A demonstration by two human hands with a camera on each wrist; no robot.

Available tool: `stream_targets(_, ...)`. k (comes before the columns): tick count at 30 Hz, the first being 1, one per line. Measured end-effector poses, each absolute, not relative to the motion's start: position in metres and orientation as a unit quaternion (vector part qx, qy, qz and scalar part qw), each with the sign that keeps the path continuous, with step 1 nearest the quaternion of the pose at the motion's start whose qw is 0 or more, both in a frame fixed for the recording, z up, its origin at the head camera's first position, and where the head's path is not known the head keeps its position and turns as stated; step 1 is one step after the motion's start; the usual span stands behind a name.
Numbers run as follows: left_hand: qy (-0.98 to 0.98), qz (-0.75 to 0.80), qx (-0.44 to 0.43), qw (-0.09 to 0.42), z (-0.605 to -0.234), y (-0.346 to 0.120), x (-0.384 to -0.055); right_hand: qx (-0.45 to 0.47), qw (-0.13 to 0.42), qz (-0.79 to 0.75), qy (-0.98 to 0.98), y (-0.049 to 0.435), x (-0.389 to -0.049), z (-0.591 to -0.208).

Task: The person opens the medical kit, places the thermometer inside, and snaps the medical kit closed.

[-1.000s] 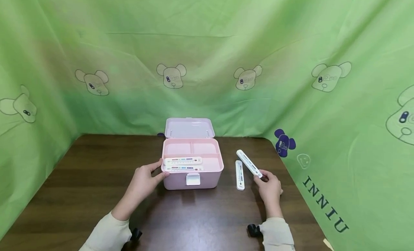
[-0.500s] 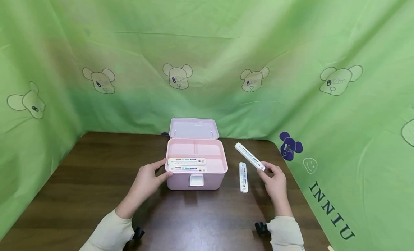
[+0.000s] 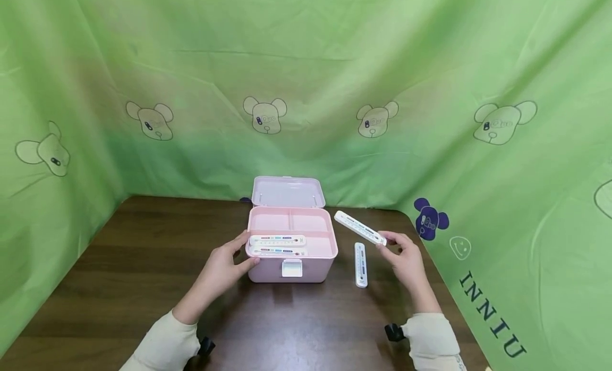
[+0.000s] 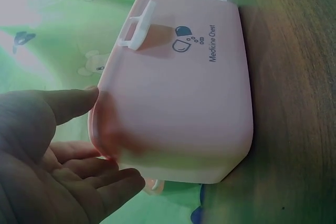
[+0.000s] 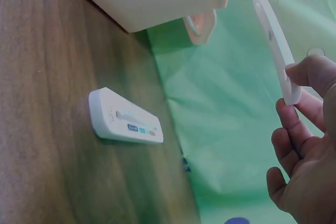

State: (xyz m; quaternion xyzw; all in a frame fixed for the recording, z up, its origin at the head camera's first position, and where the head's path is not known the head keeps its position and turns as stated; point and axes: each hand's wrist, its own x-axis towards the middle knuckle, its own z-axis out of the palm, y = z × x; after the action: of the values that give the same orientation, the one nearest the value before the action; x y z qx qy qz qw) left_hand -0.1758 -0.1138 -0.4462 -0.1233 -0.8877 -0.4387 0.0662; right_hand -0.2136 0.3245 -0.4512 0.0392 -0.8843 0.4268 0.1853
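Right grip's pinched strip nearer left grip's seemingly clasped box, tabletop strip between

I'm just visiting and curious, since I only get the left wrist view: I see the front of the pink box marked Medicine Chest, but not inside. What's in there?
Observer: The head view shows two white thermometers lying in the front compartment of the pink medicine chest.
Visitor: Is its lid open, then? I can't see that either.
Observer: Yes, the head view shows the lid standing open at the back.
Visitor: And the hand at my top edge, what's it got?
Observer: The head view shows that right hand pinching one end of a third white thermometer.
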Motion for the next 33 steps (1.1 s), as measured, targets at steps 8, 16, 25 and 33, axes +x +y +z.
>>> stream_targets(8,-0.885,-0.451,-0.106,0.054,-0.449,-0.116,-0.176,0.111,0.164,0.415,-0.888,0.312,-0.222,-0.434)
stream_targets(16,-0.888,-0.447,-0.098,0.050,-0.445,-0.117,-0.175,0.161,0.133,0.417,-0.885,0.300,-0.222,-0.423)
stream_targets(25,-0.889,-0.446,-0.093,0.045,-0.443,-0.115,-0.176,0.203,0.102,0.405,-0.886,0.289,-0.226,-0.416)
stream_targets(33,-0.887,-0.450,-0.094,0.043,-0.443,-0.117,-0.175,0.245,0.075,0.372,-0.892,0.275,-0.232,-0.405)
